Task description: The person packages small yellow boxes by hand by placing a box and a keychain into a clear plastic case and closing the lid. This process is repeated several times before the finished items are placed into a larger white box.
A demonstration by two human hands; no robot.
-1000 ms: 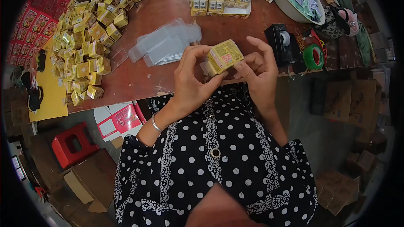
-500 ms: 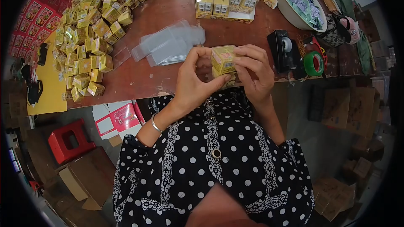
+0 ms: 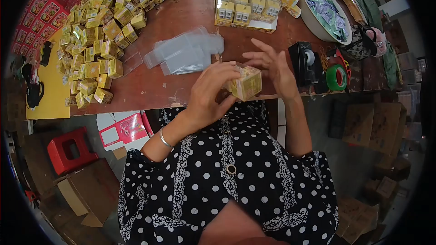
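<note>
My left hand is closed around a small yellow printed box, held just over the table's front edge. The box is tilted, and part of it is hidden behind my fingers. To its right, my right hand is raised with the fingers spread, holding nothing and apart from the box. Behind my hands lies a loose stack of clear plastic sleeves. A large heap of similar yellow boxes covers the table's left side.
At the back stands a display tray with rows of small yellow-and-white items. On the right are a white basin of small packets, a black tape dispenser and a green tape roll. A red stool stands at lower left.
My right hand has let go of the box and moved away with its fingers opened. My left hand has turned the box and keeps hold of it.
</note>
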